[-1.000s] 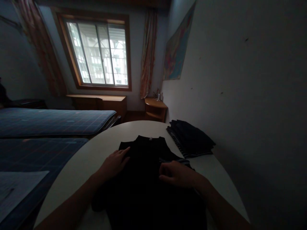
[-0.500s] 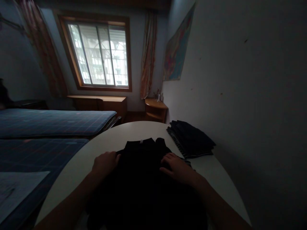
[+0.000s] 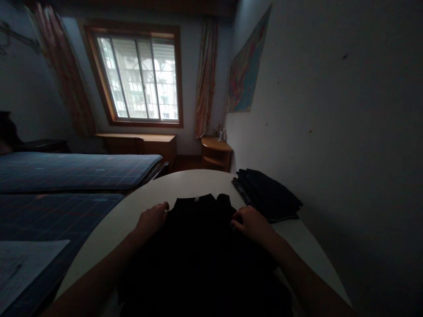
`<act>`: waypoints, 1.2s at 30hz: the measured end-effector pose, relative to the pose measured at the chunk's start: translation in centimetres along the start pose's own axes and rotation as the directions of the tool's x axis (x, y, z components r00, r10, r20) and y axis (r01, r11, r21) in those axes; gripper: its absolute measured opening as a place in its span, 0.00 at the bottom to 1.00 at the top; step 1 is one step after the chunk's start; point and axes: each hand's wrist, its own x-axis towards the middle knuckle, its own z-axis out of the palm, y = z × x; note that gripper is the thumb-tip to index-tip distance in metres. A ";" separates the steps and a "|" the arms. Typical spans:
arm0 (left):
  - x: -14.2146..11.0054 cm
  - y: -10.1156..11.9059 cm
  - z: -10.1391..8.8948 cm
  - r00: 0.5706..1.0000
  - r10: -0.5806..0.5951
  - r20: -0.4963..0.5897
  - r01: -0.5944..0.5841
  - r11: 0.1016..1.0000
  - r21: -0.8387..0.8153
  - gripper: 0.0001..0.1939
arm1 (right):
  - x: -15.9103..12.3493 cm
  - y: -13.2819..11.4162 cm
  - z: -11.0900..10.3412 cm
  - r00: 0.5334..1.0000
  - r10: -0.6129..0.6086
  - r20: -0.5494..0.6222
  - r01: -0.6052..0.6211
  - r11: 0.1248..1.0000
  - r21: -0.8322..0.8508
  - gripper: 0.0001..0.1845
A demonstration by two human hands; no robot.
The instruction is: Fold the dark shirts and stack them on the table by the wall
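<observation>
A black shirt [image 3: 201, 255] lies spread over the round white table [image 3: 194, 177], its neck end pointing away from me and a small pale label at the neckline. At its left shoulder, my left hand [image 3: 152, 220] is closed with the fingertips pinching the edge of the cloth. My right hand [image 3: 253, 224] has its fingers curled together on the right shoulder of the shirt. The cloth is so dark that its folds and lower edges are hard to make out.
Folded dark clothes [image 3: 269, 193] are stacked at the table's right edge, close to the white wall [image 3: 330, 176]. A bed with a blue checked cover [image 3: 82, 169] stands to the left, with a pale sheet [image 3: 29, 264] on it. A wooden corner shelf [image 3: 216, 144] is behind.
My right hand has shifted outward to the right and its fingers have curled in at the shirt's shoulder. My left fingers have moved slightly up and closed on the cloth edge. The view has shifted a little.
</observation>
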 end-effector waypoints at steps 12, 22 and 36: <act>5.7 -1.3 0.6 0.995 -0.015 -0.098 0.020 0.998 0.052 0.13 | 1.5 1.9 -3.8 0.984 0.156 -0.083 -0.165 0.978 -0.125 0.23; 9.3 1.6 2.2 0.996 -0.016 -0.089 0.002 0.988 -0.152 0.21 | 4.6 -1.9 -1.3 0.989 -0.081 -0.120 0.026 0.914 -0.405 0.22; 9.4 0.8 0.4 0.921 0.088 -0.380 -0.223 0.918 -0.328 0.13 | 9.4 -1.3 4.7 0.996 0.054 0.077 -0.032 0.965 -0.259 0.34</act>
